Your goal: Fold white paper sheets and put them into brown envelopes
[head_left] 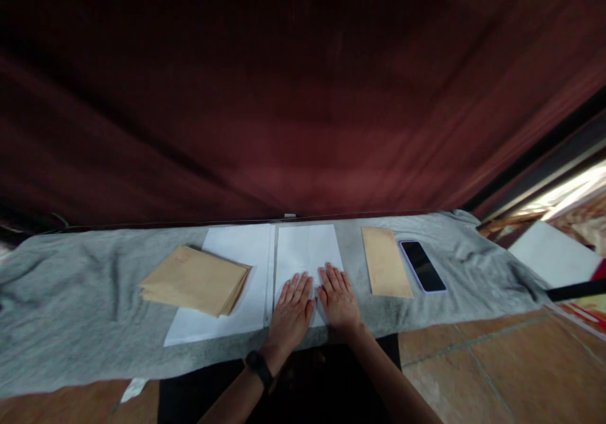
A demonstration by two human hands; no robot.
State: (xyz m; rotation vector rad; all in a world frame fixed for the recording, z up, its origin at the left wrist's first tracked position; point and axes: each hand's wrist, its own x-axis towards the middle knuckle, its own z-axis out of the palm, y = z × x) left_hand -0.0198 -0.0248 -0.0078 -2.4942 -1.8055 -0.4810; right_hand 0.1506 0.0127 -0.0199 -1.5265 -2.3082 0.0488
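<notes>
**Head view: two flat palms rest on a white sheet at a cloth-covered table**

Head view, looking down along two bare forearms that rise from the bottom edge. A black wristband (259,367) circles the left wrist, and a brown tiled floor (497,361) shows to the right of the arms.

The left hand (290,310) and right hand (338,298) lie side by side, thumbs nearly touching. Both are spread open, palms down and fingers straight, and neither grips anything. They press on the near end of a white sheet (307,247), which lies lengthwise at the middle of a rumpled grey cloth (71,298) that covers the table from side to side.

Just left of that sheet, edge to edge with it, lies a second white sheet (237,244). A stack of brown envelopes (195,279) sits askew on it, overhanging its left edge onto the cloth.

To the right of the hands, apart from the sheet, a single brown envelope (386,261) lies flat on the cloth. A dark-screened phone (422,266) lies face up just beside it on its right, angled the same way.

At the far right, beyond the cloth's end, a white panel (553,253) catches bright light. Behind the table, a dark red curtain (303,127) fills the whole upper part of the view, its folds running down to the cloth's back edge.
</notes>
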